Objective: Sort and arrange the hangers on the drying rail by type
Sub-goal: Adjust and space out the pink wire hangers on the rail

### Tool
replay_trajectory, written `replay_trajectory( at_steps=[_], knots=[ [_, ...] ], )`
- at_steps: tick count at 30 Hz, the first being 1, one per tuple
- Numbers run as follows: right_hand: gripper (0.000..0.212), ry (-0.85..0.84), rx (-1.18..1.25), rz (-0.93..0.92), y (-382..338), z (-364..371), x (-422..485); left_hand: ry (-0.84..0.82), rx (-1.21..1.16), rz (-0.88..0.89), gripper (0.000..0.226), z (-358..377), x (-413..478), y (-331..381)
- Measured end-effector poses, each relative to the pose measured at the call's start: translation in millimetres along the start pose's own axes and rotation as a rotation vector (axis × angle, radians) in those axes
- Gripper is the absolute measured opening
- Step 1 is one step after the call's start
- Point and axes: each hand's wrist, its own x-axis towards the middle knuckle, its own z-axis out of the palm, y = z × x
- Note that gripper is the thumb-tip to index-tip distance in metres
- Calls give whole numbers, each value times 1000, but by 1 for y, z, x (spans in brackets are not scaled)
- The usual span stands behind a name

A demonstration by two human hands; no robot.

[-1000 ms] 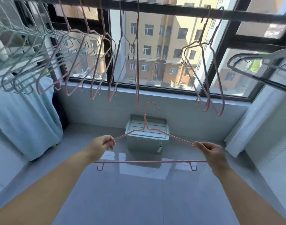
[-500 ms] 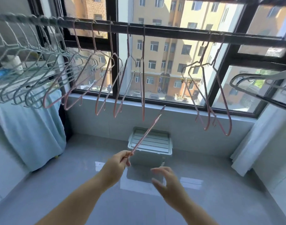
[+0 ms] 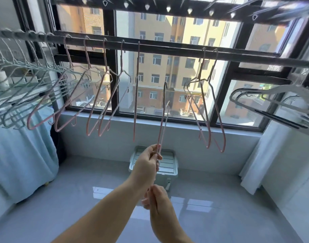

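**Container**
- Storage box (image 3: 169, 165): pale plastic, ribbed lid on, contents hidden. It stands on the tiled floor (image 3: 229, 216) against the wall under the window sill (image 3: 185, 126), just behind the hands.

**Task items**
- Drying rail (image 3: 167, 49): a dark bar that crosses the whole view in front of the window.
- Pale wire hangers (image 3: 27, 79): a dense bunch at the rail's far left.
- Pink wire hangers (image 3: 106, 58): five in a row, just right of the pale bunch.
- Pink pair (image 3: 200, 78): two more, right of centre, close together.
- Plastic hangers (image 3: 276, 92): white and dark, at the far right edge.
- Held pink hanger (image 3: 163, 120): seen edge-on and upright. Its hook is below the rail and clear of it, under the bare stretch between the row of five and the pink pair.

**Hands**
- Left hand (image 3: 146, 163): grip clamped on the held hanger's lower part, pinched between thumb and fingers.
- Right hand (image 3: 158, 199): just beneath the left, fingers curled, grip clamped on the hanger's bottom end.

**Edges**
- Blue cloth (image 3: 18, 155): hangs at the left.
- White curtain (image 3: 265, 155): hangs at the right.
- Bare floor lies between the cloth and the curtain.
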Motion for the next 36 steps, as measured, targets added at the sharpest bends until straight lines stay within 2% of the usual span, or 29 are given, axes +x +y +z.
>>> replay_trajectory(
  at_steps=[4,10,13,17,22,28,30,32,34,36],
  knots=[
    [31,99,39,-140,-10,-10,12,-47,-100,64,28,6,1,28],
    [32,178,51,-294,-46,-28,41,-83,-65,237,28,-2,12,75],
    [33,185,89,-284,-71,-40,65,-96,63,302,33,0,25,94],
    [26,128,208,-226,-93,-50,89,-83,266,272,40,6,36,102],
    [30,96,227,-168,-87,-51,91,-48,338,243,49,11,41,90],
    [25,59,195,-91,-75,-59,77,-12,417,281,45,18,36,64],
    [24,32,99,-64,-78,-68,71,14,437,289,48,21,35,60],
    [31,23,-146,-32,-81,-79,61,40,463,301,50,25,32,55],
    [38,134,-320,-104,-88,-93,49,103,532,346,53,29,21,48],
    [30,339,-374,-285,-103,-112,37,281,648,521,54,35,4,47]
  ],
)
